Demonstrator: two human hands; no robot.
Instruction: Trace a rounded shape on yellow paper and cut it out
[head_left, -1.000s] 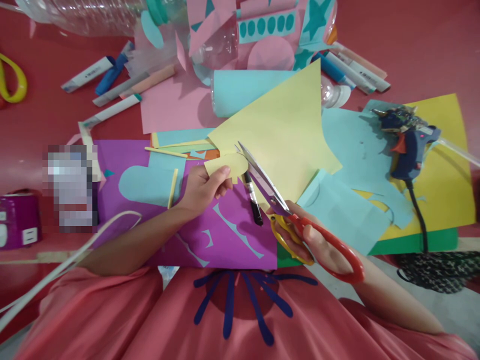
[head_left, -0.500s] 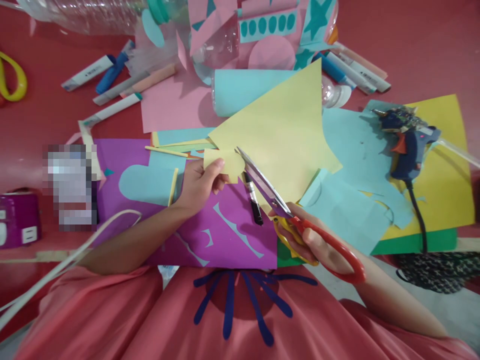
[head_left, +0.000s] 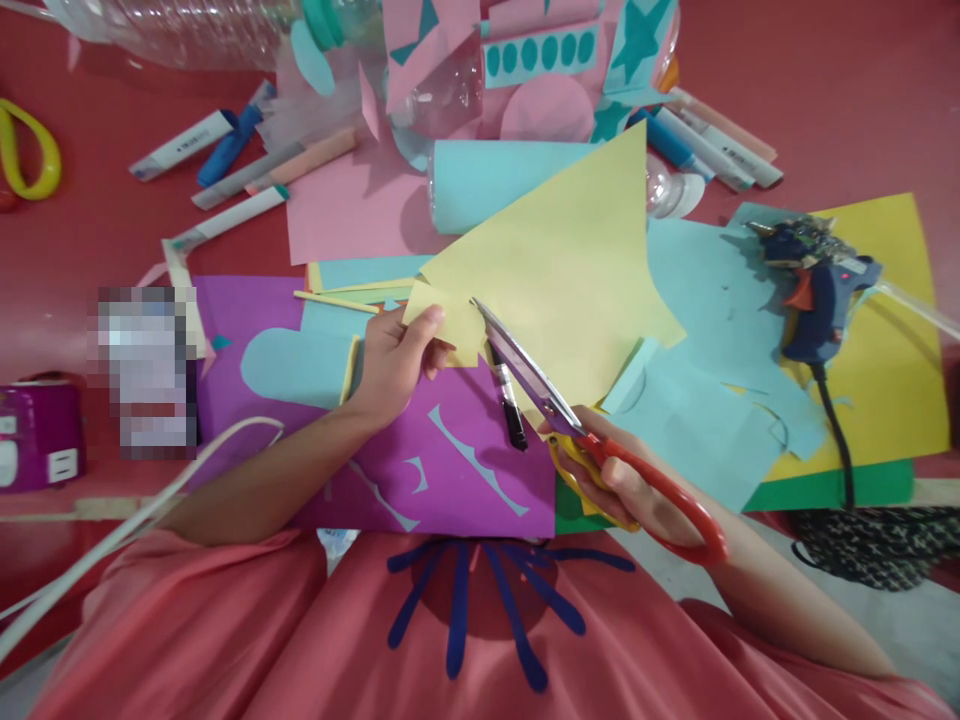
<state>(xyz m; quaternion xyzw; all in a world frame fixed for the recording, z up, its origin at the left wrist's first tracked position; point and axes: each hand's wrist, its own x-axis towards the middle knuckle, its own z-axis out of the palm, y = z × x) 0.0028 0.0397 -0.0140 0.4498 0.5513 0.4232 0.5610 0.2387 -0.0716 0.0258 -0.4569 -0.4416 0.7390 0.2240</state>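
Pretty even, soft indoor light with only faint shadows under the paper sheets, a bit of shine on the clear plastic bottle up top, wide-angle bending toward the edges, everything slightly soft overall, and one blocky pixelated patch on the left.

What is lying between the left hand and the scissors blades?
In the head view, a black marker lies on the purple paper between the left hand and the scissors.
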